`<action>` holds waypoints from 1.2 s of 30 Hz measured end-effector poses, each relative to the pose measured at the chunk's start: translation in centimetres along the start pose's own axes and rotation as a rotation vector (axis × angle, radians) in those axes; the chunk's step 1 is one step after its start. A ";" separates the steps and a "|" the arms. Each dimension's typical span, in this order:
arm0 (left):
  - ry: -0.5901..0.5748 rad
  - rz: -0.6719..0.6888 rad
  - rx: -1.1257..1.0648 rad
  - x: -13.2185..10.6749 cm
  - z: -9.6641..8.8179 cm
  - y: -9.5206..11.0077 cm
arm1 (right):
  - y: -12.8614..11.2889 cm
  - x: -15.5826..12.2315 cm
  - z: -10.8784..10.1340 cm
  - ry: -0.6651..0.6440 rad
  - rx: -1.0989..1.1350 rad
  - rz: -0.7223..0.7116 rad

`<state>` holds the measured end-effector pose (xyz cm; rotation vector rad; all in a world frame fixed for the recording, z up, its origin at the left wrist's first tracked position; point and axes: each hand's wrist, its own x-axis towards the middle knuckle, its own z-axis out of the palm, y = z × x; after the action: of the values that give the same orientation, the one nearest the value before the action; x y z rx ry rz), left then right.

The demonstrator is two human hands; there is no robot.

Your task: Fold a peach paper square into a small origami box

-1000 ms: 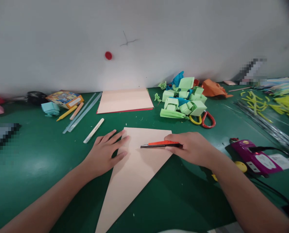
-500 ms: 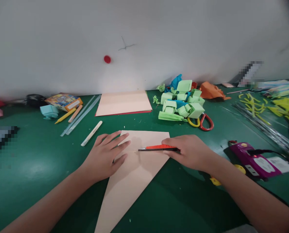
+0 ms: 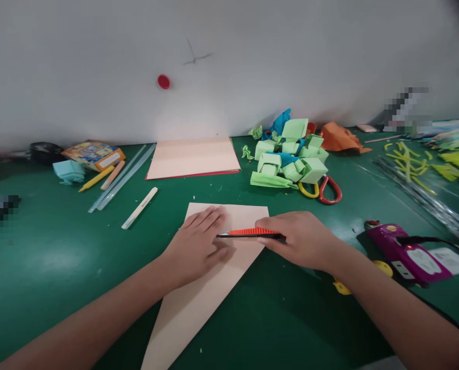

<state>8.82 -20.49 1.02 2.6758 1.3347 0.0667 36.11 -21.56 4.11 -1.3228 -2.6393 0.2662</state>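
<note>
A pale peach sheet of paper (image 3: 198,303), folded into a long taper, lies on the green table in front of me. My left hand (image 3: 200,244) lies flat on its upper left part, fingers stretched out. My right hand (image 3: 296,237) grips an orange and black utility knife (image 3: 248,232) at the paper's right edge. The knife lies level across the sheet, its tip pointing left and reaching my left fingers. Whether the tip cuts into the paper I cannot tell.
Behind the work lie a stack of peach sheets (image 3: 194,156), green folded paper pieces (image 3: 270,164) and scissors (image 3: 330,191). To the left are glue sticks (image 3: 123,177), a white stick (image 3: 140,208) and a colourful box (image 3: 94,154). A purple power strip (image 3: 410,252) sits at the right.
My left hand has slid right over the paper, up to the knife's tip. The right hand still holds the knife in nearly the same place. The view has shifted slightly.
</note>
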 end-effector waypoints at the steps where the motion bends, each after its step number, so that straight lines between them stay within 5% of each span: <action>1: 0.001 0.004 0.001 -0.1 0.0 0.0 | 0.0 0.0 0.0 0.001 -0.006 -0.001; 14: 0.139 -0.046 0.022 -0.1 -1.3 -0.8 | 0.1 -0.1 0.0 -0.015 0.057 0.023; 21: -0.017 -0.021 0.031 -0.1 0.3 -1.6 | 0.3 -0.3 -0.1 -0.019 0.022 0.039; 36: 0.029 0.047 0.034 -0.3 0.1 -1.5 | 0.2 -0.2 -0.3 -0.043 0.036 0.041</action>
<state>7.43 -19.87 0.65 2.7447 1.2931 0.0889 36.48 -21.59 4.29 -1.3764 -2.6320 0.3503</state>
